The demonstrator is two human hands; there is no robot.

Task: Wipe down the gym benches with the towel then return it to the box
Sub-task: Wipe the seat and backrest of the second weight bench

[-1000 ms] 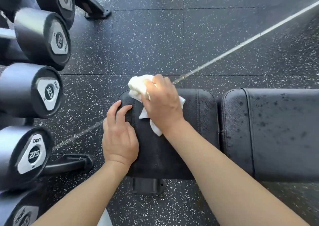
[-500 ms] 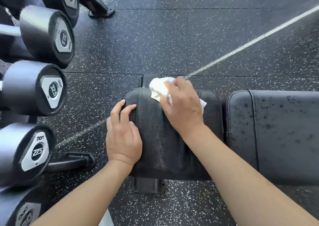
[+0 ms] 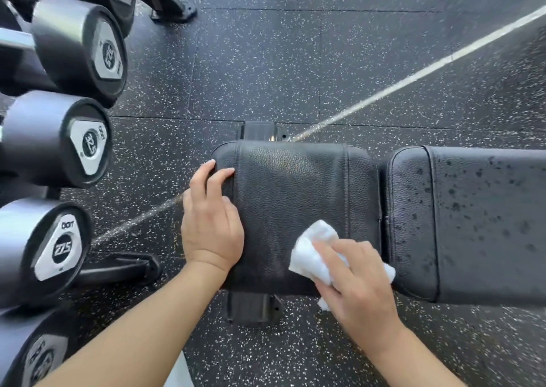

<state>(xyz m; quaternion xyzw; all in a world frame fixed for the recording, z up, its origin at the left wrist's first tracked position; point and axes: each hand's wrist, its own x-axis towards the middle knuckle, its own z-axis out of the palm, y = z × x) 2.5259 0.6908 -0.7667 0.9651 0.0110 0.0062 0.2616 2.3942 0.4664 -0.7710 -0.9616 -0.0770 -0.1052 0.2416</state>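
A black padded gym bench lies below me, its short seat pad [image 3: 292,185] on the left and its long back pad [image 3: 478,224] on the right, dotted with dark wet spots. My right hand [image 3: 357,283] presses a crumpled white towel [image 3: 310,253] onto the seat pad's near right corner. My left hand [image 3: 211,224] rests flat on the seat pad's left edge, fingers spread over the rim. No box is in view.
A rack of black dumbbells [image 3: 56,138] fills the left side, close to the bench end. A rack foot [image 3: 118,268] juts out near my left wrist. Speckled black rubber floor [image 3: 266,61] with a white line lies beyond.
My right hand has dragged the towel from the seat pad's far edge toward me to its near right corner. My left hand has stayed on the left edge.
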